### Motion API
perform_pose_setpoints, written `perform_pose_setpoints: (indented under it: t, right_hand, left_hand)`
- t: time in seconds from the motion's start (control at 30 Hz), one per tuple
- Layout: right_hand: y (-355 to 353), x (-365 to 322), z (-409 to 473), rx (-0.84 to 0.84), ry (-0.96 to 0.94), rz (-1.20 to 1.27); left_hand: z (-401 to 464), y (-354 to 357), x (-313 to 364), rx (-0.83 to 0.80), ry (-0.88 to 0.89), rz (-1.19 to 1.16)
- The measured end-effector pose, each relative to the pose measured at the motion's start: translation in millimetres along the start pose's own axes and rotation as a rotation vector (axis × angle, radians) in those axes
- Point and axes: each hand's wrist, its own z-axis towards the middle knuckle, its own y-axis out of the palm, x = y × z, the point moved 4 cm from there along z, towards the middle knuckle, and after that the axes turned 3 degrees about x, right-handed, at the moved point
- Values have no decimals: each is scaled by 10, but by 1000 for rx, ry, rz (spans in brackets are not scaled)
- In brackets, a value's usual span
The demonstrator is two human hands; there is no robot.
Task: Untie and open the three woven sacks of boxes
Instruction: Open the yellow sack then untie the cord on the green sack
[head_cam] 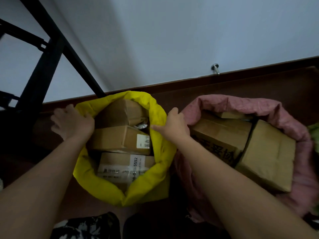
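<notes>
A yellow woven sack [160, 152] stands open in the middle, its rim rolled down around several cardboard boxes [120, 138]. My left hand [72, 121] grips the sack's left rim, fingers curled over the edge. My right hand [172, 125] holds the right rim of the same sack, thumb pointing inward. To the right, a pink woven sack [293, 121] is open too, with brown boxes [265, 156] showing inside. A sliver of green [315, 133] at the far right edge may be a third sack; I cannot tell.
A black metal frame [51, 54] leans against the white wall [172, 40] at the upper left. A metal door stopper [215, 68] sticks out above the dark brown baseboard [241, 78]. Patterned black-and-white clothing [82, 226] shows at the bottom.
</notes>
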Motion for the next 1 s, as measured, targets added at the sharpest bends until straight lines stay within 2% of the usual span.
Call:
perform_pose_setpoints:
  t: [0.07, 0.13, 0.23, 0.33, 0.43, 0.57, 0.63, 0.73, 0.87, 0.93, 1.0]
  right_hand:
    - [32, 81, -31, 15, 42, 58]
    - [80, 217, 91, -16, 194, 296]
    - [232, 359, 217, -208, 495, 855]
    - [300, 393, 241, -291, 573, 1009]
    - [293, 353, 283, -266, 586, 1064]
    - [208, 247, 263, -168, 633, 1135]
    - [165, 265, 229, -81, 641, 1070]
    - [8, 274, 109, 57, 505, 661]
    - [-50, 175, -135, -28, 323, 323]
    - [-42, 207, -192, -51, 327, 236]
    - [-28, 285, -183, -54, 392, 242]
  left_hand:
    - [-75, 45, 92, -44, 227, 43]
    - [-121, 161, 108, -169, 345, 82]
    - [-115, 247, 26, -285, 340, 96]
    - [-103, 278, -41, -299, 317, 143]
    - [-203, 149, 54, -240, 181, 106]
    - [-683, -115, 140, 15, -239, -102]
    - [-990, -106, 31, 153, -354, -200]
    - [-1339, 25, -204, 211, -530, -328]
    - [-1555, 140, -324, 110, -670, -533]
    - [-1616, 194, -368, 49, -709, -646]
    - [-1656, 224, -373, 26, -886, -771]
